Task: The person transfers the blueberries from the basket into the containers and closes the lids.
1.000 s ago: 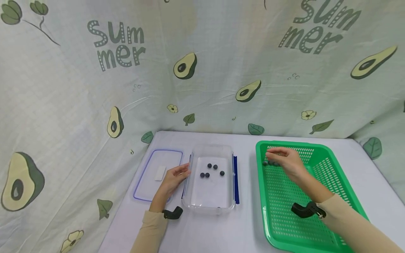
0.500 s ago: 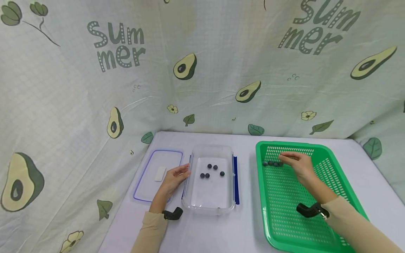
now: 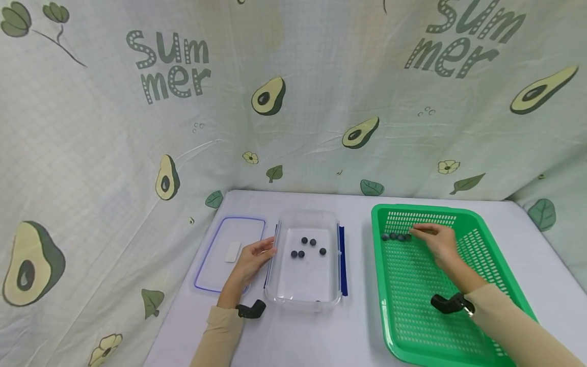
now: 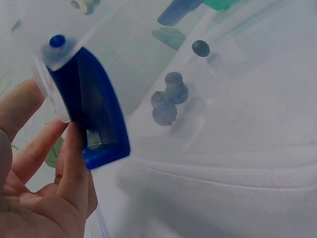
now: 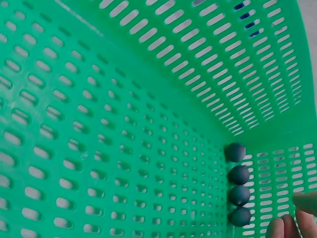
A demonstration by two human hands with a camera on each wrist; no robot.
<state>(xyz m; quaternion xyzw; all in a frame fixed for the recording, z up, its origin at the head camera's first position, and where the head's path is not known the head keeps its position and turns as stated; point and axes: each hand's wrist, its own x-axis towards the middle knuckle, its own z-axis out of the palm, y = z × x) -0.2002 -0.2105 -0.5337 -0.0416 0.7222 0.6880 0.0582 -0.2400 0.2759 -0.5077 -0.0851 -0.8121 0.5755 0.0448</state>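
In the head view, a clear plastic container (image 3: pixel 302 306) with blue side clips stands mid-table and has several blueberries (image 3: pixel 294 254) inside. My left hand (image 3: pixel 254 260) holds it by its left wall; up close, thumb and fingers are around the edge beside a blue clip (image 4: pixel 109 114). More blueberries (image 5: pixel 240 174) line up in a row along the far end of the green basket (image 3: pixel 408 285). My right hand (image 3: pixel 440 244) is at the right end of that row, low inside the basket. The right wrist view shows a gap between its thumb (image 5: pixel 308 201) and fingers, with nothing in it.
Left of the container lies a clear lid with a blue edge (image 3: pixel 208 255), with a small white rectangle (image 3: pixel 233 252) on it. The basket's slotted side walls rise around my right hand. A patterned cloth (image 3: pixel 312 168) hangs behind the white table.
My right hand has moved right and slightly down along the basket's far end, and the row of blueberries it partly covered now shows. My left hand has stayed at the container.
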